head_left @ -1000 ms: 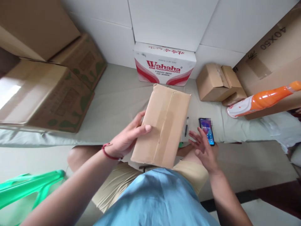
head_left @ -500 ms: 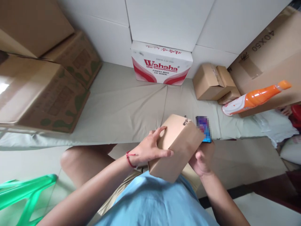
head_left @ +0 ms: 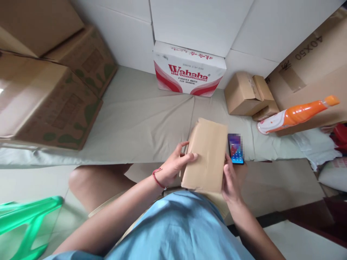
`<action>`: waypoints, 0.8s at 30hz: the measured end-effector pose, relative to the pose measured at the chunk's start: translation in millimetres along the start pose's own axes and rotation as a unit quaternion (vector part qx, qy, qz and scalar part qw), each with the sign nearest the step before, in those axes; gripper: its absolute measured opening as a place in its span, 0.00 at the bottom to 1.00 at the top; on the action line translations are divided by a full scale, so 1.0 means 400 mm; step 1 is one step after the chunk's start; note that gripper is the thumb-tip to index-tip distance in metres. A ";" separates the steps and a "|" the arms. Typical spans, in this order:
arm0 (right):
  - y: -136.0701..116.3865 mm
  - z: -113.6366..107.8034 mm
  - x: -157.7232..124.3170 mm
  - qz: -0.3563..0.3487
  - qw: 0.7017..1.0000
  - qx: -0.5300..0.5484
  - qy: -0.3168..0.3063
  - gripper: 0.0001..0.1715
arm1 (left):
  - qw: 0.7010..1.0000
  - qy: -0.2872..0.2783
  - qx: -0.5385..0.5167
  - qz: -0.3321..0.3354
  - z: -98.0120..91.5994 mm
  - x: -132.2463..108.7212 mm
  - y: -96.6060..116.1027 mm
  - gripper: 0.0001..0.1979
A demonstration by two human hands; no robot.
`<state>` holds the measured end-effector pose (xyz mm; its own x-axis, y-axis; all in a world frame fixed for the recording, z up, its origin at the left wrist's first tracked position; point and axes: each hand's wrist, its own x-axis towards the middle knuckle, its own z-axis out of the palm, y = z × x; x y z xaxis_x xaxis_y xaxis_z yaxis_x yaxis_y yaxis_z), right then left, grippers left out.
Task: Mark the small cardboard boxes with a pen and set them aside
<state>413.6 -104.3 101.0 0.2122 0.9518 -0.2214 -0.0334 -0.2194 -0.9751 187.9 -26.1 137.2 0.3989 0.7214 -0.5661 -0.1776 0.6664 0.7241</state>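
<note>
Box [head_left: 207, 155] held btwn L grip [head_left: 172, 167] & R grip [head_left: 231, 182].

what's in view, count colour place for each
rectangular cardboard box: 1, brown, held at centre
printed Wahaha carton: 1, white and red, back centre
large cardboard cartons: 3, brown, piled left
small cardboard boxes: about 3, brown, back right
large "40X50" carton: 1, brown, far right
plastic bottle: 1, orange and white, right
rectangular phone: 1, dark, beside the held box
cloth sheet: 1, grey-green, across the middle
panelled wall: 1, white, behind
stool-like plastic frame: 1, green, lower left
crumpled plastic: 1, whitish, right
cord bracelet: 1, red, left wrist
shirt: 1, blue, bottom
left hand, right hand: 2, bare, holding box
</note>
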 end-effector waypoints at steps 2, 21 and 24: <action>-0.016 0.011 -0.024 -0.080 0.994 -0.065 0.030 0.59 | 0.996 0.075 -0.027 0.024 0.005 -0.001 -0.013 0.56; -0.095 0.186 0.089 -0.291 0.859 -0.422 0.009 0.52 | 0.968 0.232 -0.012 0.099 -0.077 -0.016 -0.030 0.49; -0.177 0.063 0.132 -0.301 0.853 -0.422 0.053 0.50 | 0.960 0.254 -0.025 0.112 -0.128 -0.044 -0.050 0.38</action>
<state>402.5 -33.1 157.9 0.0313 0.9315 0.3625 0.8188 0.1841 -0.5437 138.5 -42.4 112.3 -0.1424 0.8385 -0.5260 -0.2550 0.4824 0.8380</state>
